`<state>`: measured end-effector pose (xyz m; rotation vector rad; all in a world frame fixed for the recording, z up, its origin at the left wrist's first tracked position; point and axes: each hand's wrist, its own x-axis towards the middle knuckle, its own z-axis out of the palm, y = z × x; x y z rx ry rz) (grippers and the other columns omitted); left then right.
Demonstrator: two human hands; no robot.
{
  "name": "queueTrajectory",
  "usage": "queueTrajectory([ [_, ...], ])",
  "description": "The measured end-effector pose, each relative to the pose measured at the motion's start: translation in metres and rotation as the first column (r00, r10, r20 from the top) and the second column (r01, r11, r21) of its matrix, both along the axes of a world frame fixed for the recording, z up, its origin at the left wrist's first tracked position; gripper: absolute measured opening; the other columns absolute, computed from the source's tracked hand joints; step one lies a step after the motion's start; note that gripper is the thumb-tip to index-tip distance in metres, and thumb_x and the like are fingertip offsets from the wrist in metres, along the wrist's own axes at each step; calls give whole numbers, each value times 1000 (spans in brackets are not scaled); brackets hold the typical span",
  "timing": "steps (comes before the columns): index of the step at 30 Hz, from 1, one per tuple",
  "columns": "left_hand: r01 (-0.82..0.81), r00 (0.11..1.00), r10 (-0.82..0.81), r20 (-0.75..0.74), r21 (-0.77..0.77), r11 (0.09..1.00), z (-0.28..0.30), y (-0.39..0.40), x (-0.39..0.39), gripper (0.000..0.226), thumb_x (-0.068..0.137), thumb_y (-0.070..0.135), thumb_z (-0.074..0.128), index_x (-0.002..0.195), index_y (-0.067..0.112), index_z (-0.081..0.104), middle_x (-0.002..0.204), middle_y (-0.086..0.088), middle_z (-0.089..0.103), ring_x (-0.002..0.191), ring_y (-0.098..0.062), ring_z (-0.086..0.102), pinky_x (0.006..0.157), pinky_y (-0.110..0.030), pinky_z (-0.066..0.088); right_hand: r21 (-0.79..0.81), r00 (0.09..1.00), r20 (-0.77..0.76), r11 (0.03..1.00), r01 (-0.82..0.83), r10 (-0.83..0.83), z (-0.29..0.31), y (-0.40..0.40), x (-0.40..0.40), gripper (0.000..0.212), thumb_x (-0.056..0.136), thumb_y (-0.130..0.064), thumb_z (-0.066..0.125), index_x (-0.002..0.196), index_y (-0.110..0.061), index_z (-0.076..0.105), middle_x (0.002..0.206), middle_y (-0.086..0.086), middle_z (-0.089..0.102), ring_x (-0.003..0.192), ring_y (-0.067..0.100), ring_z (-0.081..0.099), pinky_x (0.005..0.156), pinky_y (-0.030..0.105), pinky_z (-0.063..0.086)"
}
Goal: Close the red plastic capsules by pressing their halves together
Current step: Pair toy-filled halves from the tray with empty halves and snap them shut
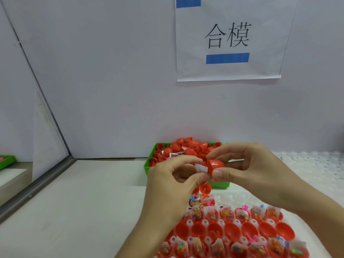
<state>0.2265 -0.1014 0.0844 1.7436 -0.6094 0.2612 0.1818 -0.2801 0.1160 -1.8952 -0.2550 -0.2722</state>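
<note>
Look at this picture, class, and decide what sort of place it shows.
Probably a small hand-assembly or packing station. A green bin heaped with red capsules stands by the partition wall, a white tray holds rows of filled red halves, and a printed sign hangs above. Both hands hold a capsule.

Brightness: bright, even, with a cool bluish cast over the white wall (111, 71).
Source: diffuse, seemingly from above; no lamp in view.
Shadows: faint and soft; a pale one lies on the desk (74, 202) under the left hand (173, 175).
Glare: small highlights on the red capsule half (216, 164) held by the right hand (247, 164).
Blur: slight softness overall; the tray of filled capsules (232, 231) at the bottom edge looks smeared.
Distortion: wide-angle; the metal rail (37, 187) at left runs slanted.
</note>
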Motion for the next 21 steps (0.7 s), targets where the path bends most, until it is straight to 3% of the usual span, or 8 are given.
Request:
queueTrajectory([
  [8, -33, 987, 29, 156, 24, 999, 7, 0, -7, 23, 77, 18, 83, 81, 39, 74, 81, 19, 72, 78, -3, 70, 66, -12, 55, 15, 998, 64, 1000, 12, -12, 2, 6, -2, 26, 62, -30, 82, 87, -27, 76, 83, -3, 76, 75, 15, 76, 66, 15, 56],
  [12, -52, 982, 42, 185, 46, 998, 8, 0, -7, 30, 77, 17, 81, 93, 42, 75, 90, 26, 71, 84, 3, 68, 68, -8, 52, 57, 998, 50, 998, -34, 32, 3, 7, -2, 28, 60, -24, 83, 86, -25, 76, 86, -1, 77, 78, 18, 76, 67, 17, 57],
  [14, -55, 985, 49, 166, 28, 998, 8, 1, -7, 34, 76, 18, 83, 97, 43, 73, 87, 23, 72, 84, 1, 69, 71, -10, 53, 69, 998, 45, 997, -36, 33, 2, 8, -3, 29, 58, -24, 83, 86, -25, 76, 85, 0, 77, 78, 18, 76, 66, 18, 57],
  [17, -50, 988, 51, 149, -13, 999, 7, 1, -7, 23, 75, 18, 85, 84, 33, 70, 77, 15, 72, 77, -7, 70, 69, -18, 56, 60, 998, 53, 998, -31, 28, 2, 9, -3, 31, 55, -28, 83, 86, -26, 76, 86, 0, 77, 79, 18, 76, 68, 20, 59],
  [21, -21, 985, 26, 172, -31, 999, 7, -1, -7, 23, 76, 15, 82, 80, 37, 78, 75, 19, 74, 75, -5, 72, 68, -22, 59, 56, 997, 72, 998, -35, 31, 2, 10, -3, 33, 55, -32, 83, 86, -27, 76, 86, 1, 77, 79, 19, 76, 72, 24, 60],
])
